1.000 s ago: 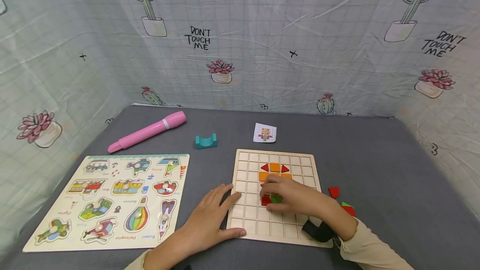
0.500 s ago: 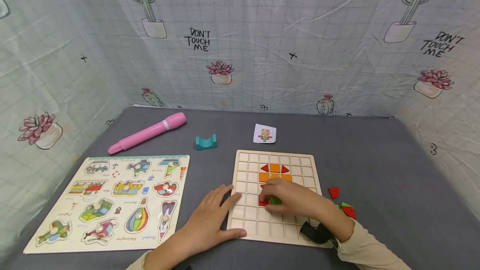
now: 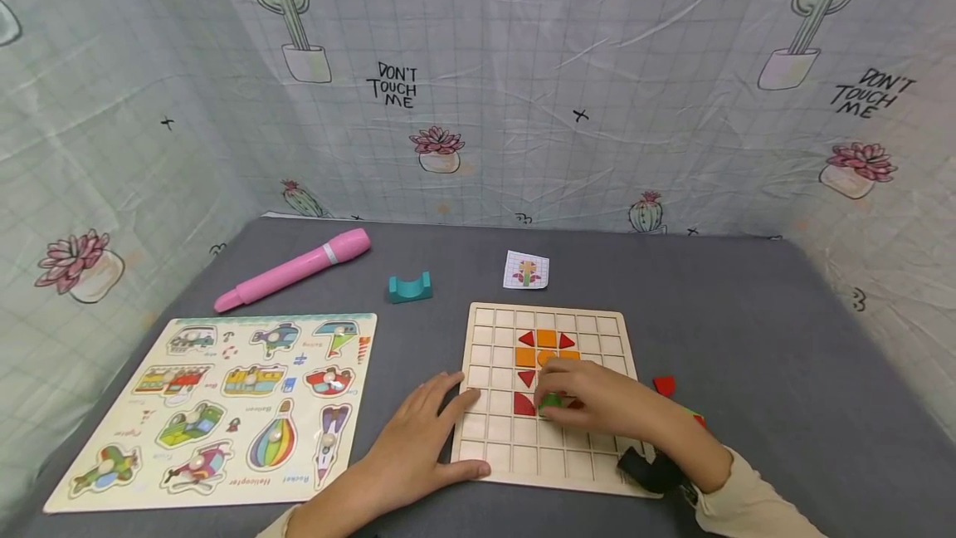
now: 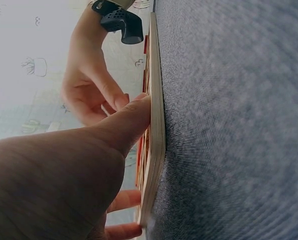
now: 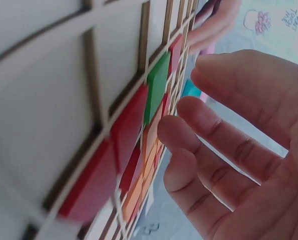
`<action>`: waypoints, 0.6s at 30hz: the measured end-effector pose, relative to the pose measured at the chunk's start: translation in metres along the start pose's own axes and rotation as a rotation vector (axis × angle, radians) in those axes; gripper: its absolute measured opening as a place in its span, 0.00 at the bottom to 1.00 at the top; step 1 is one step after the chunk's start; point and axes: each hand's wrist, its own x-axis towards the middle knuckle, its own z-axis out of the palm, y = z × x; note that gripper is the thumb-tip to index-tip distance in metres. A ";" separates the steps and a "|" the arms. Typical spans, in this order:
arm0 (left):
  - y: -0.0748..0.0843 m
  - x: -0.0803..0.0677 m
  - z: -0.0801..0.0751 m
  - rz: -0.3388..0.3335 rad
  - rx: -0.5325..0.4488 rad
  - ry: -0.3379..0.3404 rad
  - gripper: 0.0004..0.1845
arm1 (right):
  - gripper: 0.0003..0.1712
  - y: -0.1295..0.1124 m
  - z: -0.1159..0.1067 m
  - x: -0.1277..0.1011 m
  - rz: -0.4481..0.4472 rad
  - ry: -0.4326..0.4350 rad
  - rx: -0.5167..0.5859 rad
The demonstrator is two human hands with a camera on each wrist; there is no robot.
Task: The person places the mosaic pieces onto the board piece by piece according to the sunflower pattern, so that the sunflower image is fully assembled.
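A wooden grid board [image 3: 548, 481] lies on the grey table. My left hand [image 3: 407, 447] rests at its left side, fingers at the left edge and thumb [image 4: 131, 117] at the near corner. My right hand [image 3: 597, 395] hovers over the middle; in the right wrist view its loosely bent fingers [image 5: 209, 135] are apart from the pieces and hold nothing. Flat pieces sit in the grid: orange squares [image 3: 546, 339], red triangles [image 3: 526, 378], a rounded red piece [image 3: 524, 403], a green piece [image 5: 157, 87] and further red pieces [image 5: 91, 182]. The right hand partly hides the green piece in the head view.
Loose red [image 3: 664, 386] and green pieces lie right of the board. A small pattern card [image 3: 526, 271] is behind it. Leftward are a teal block [image 3: 410, 288], a pink pen-shaped object [image 3: 291, 271] and a vehicle knob puzzle [image 3: 246, 467].
My right hand has shifted slightly right, away from the rounded red piece, uncovering it and a red triangle. My left hand stays in place. The head view has tilted a little.
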 end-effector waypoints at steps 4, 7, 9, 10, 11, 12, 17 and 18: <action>0.000 0.000 0.001 0.003 0.009 0.011 0.42 | 0.03 0.007 -0.004 -0.011 -0.010 0.040 0.021; -0.001 0.000 0.001 0.003 0.012 0.012 0.42 | 0.04 0.013 -0.007 -0.019 -0.044 0.075 0.038; -0.001 0.000 0.002 0.001 0.011 0.009 0.42 | 0.05 0.018 -0.010 -0.025 -0.054 0.087 0.054; -0.001 0.000 0.002 0.001 0.012 0.009 0.42 | 0.05 0.020 -0.011 -0.027 -0.051 0.087 0.063; -0.001 0.000 0.002 0.002 0.014 0.009 0.42 | 0.05 0.021 -0.013 -0.030 -0.038 0.085 0.069; -0.001 0.000 0.002 0.002 0.014 0.010 0.42 | 0.05 0.023 -0.015 -0.032 -0.020 0.079 0.075; -0.001 0.000 0.001 -0.004 0.006 0.000 0.43 | 0.04 0.027 -0.029 -0.043 0.089 0.058 0.061; -0.001 0.000 0.001 -0.005 0.004 -0.002 0.43 | 0.04 0.028 -0.031 -0.045 0.098 0.062 0.050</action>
